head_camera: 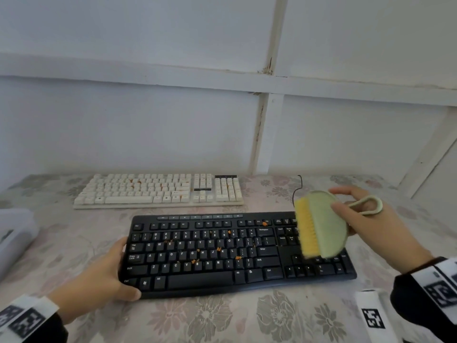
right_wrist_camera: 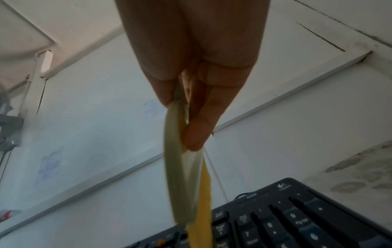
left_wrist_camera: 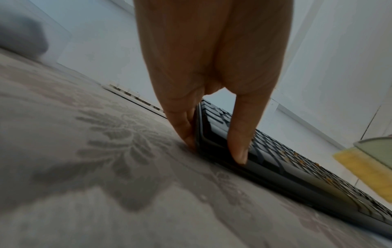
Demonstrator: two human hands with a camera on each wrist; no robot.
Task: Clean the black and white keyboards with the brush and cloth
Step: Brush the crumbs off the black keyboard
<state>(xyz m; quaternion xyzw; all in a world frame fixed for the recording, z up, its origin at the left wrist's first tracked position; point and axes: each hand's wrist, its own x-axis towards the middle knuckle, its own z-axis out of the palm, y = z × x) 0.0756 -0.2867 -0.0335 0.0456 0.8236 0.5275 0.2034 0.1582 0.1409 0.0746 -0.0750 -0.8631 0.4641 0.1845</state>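
Observation:
The black keyboard (head_camera: pixel 222 256) lies on the table in front of me, with orange crumbs scattered over its letter keys. My left hand (head_camera: pixel 125 271) braces its left end, fingers (left_wrist_camera: pixel 186 134) straight against the side and the thumb on the front corner. My right hand (head_camera: pixel 346 206) pinches a pale green brush (head_camera: pixel 324 226) with yellow bristles, held just above the keyboard's right part near the navigation keys. The right wrist view shows the brush (right_wrist_camera: pixel 176 176) edge-on over those keys (right_wrist_camera: pixel 297 218). The white keyboard (head_camera: pixel 158 191) lies behind, also with some crumbs. I see no cloth.
A floral tablecloth (head_camera: pixel 247 318) covers the table, which ends at a white panelled wall close behind the white keyboard. A translucent plastic box (head_camera: pixel 12 238) stands at the left edge. A thin black cable (head_camera: pixel 298 189) curls behind the brush. A white tagged block (head_camera: pixel 371 315) lies front right.

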